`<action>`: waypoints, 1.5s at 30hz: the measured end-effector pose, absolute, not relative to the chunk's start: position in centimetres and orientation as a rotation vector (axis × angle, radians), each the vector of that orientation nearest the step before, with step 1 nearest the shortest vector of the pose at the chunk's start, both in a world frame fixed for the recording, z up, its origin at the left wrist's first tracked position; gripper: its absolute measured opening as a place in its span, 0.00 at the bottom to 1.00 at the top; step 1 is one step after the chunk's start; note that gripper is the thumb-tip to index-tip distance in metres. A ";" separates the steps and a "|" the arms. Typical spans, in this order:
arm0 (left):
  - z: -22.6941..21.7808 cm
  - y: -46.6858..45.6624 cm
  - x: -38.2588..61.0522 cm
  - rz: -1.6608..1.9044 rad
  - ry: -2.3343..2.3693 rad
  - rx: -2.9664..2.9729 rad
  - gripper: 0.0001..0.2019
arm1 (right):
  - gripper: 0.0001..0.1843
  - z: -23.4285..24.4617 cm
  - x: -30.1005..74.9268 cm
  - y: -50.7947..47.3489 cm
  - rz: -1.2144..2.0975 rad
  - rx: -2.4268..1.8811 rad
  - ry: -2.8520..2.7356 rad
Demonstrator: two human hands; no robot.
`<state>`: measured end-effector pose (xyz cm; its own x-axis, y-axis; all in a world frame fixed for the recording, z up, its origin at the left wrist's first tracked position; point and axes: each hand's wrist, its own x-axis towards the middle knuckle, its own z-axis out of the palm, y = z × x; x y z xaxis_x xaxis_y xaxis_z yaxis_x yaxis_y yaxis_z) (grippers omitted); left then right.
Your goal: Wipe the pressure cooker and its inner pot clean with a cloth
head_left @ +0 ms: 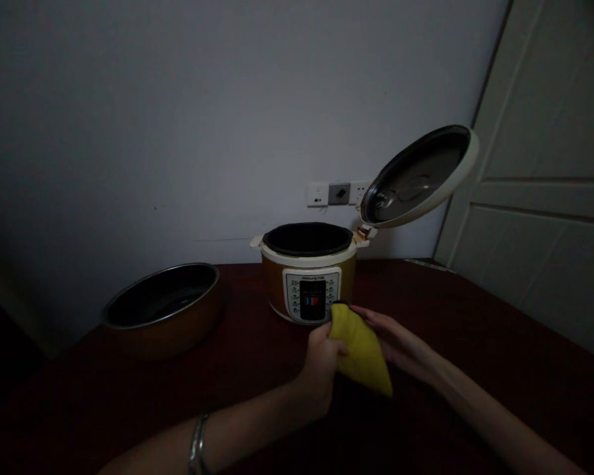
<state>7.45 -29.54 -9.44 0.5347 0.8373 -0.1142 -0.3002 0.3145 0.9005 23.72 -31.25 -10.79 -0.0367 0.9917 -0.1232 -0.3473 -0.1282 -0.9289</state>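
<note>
A yellow cloth (362,353) hangs in front of the electric pressure cooker, one corner pointing down to the right. My left hand (321,366) is closed round its left side, thumb across the front. From the right, my right hand (400,343) holds the cloth near its top edge; its fingers are partly hidden behind the fabric. Just beyond the hands stands the cooker (347,280), with a white-framed control panel (313,297) on its front. The hinged lid (418,181) is raised to the right, and the dark interior shows.
On the left of the dark red table (247,376) rests a separate round pot (171,333), dark inside with a metal rim. Wall sockets (317,194) sit behind the cooker. A pale panelled door (539,152) stands at the right. The room is dim.
</note>
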 end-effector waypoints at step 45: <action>-4.3 -6.0 -0.5 1.645 1.220 1.890 0.24 | 0.16 -9.9 17.5 -23.6 -0.964 -0.972 -2.189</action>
